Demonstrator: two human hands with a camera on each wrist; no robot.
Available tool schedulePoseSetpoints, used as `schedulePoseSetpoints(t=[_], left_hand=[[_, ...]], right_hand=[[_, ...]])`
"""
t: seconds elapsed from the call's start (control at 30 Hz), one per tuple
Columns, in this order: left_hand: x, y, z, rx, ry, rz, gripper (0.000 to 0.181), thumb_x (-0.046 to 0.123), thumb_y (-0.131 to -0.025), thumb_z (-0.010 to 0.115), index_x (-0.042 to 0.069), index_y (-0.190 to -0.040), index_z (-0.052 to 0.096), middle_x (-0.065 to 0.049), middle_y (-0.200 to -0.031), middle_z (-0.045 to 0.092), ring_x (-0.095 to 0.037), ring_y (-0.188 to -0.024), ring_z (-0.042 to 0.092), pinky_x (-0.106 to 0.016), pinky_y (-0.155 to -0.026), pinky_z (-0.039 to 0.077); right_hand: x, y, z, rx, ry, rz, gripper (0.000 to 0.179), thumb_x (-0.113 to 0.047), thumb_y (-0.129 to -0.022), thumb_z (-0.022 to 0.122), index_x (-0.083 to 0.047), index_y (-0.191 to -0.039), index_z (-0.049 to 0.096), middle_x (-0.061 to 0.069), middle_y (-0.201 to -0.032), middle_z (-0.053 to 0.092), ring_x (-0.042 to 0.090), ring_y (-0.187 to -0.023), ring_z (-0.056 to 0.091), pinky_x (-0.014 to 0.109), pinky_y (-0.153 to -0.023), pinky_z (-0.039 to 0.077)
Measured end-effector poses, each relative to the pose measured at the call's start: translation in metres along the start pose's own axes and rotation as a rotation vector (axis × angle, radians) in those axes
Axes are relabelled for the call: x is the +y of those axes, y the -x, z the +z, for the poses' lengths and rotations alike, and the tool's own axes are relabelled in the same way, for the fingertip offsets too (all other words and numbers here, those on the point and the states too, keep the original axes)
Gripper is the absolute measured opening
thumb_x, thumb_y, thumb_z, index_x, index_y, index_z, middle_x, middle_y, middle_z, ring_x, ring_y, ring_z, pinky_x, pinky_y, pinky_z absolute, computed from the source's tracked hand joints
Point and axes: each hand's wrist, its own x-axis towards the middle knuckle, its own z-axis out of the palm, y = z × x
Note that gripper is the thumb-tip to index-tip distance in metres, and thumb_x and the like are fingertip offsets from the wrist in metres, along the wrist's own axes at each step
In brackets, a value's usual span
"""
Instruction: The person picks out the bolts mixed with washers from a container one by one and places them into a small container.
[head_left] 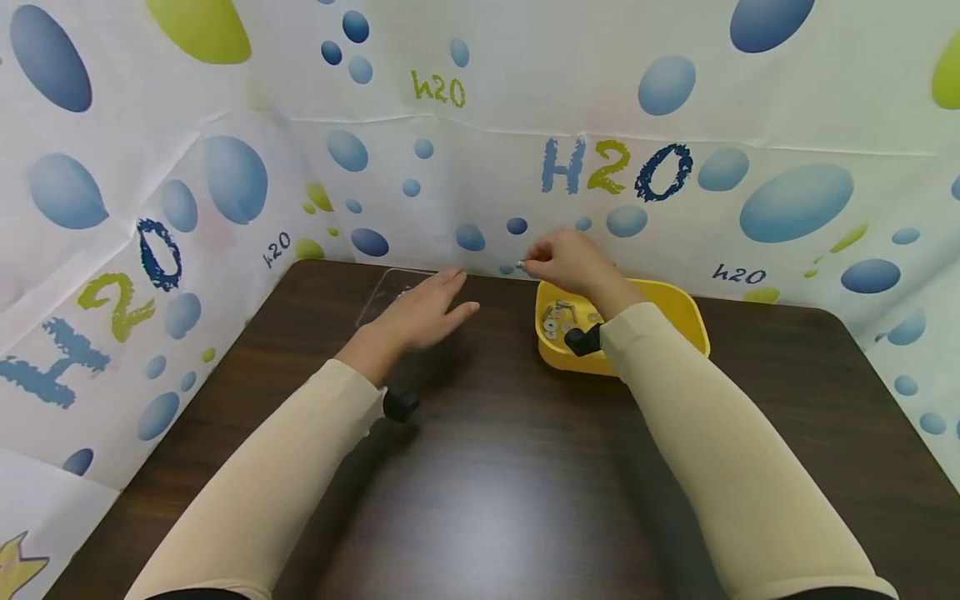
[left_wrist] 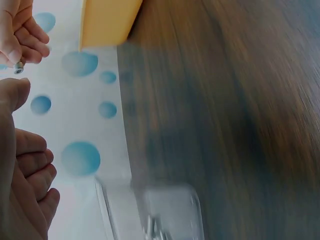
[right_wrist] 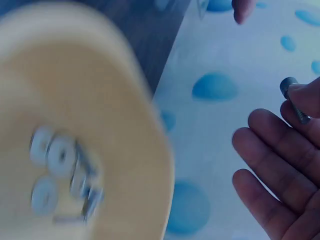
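Note:
A small socket-head bolt (right_wrist: 286,86) is pinched between the thumb and forefinger of my right hand (head_left: 566,257), above the left rim of a yellow bin (head_left: 577,360). In the left wrist view the head of the bolt (left_wrist: 18,69) points away from the fingertips. My left hand (head_left: 423,315) holds nothing; its fingers are extended, with the thumb held apart. Beside and partly under that hand in the head view lies a clear plastic tray (head_left: 377,293). The left wrist view shows blurred metal pieces (left_wrist: 154,227) in this tray.
Inside the bin are several white washers (right_wrist: 61,156) and metal bolts (head_left: 567,308). Everything stands on a dark wooden table (head_left: 465,467). A white sheet (head_left: 502,100) with blue drops hangs right behind the table's back edge and along its left side.

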Motion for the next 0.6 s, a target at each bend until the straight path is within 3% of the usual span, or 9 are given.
schedulePoseSetpoints(t=[0.33, 0.6], left_hand=[[-0.043, 0.026, -0.010, 0.038, 0.023, -0.064, 0.074, 0.051, -0.102, 0.040, 0.006, -0.157, 0.021, -0.009, -0.166, 0.011, -0.028, -0.153, 0.012, -0.051, -0.121, 0.020], [-0.072, 0.046, -0.011, 0.029, -0.004, -0.114, 0.082, 0.057, -0.098, 0.045, 0.004, -0.157, 0.021, -0.010, -0.166, 0.012, -0.031, -0.152, 0.013, -0.055, -0.119, 0.023]], right_hand=[[-0.039, -0.018, 0.042, 0.063, -0.055, -0.103, 0.024, -0.030, -0.096, 0.065, -0.013, -0.108, 0.076, 0.002, -0.103, 0.073, 0.018, -0.089, 0.063, 0.034, -0.084, 0.056], [-0.063, -0.033, 0.082, 0.052, -0.087, -0.186, 0.022, -0.030, -0.097, 0.063, -0.014, -0.106, 0.075, -0.001, -0.100, 0.072, 0.015, -0.085, 0.062, 0.029, -0.081, 0.055]])
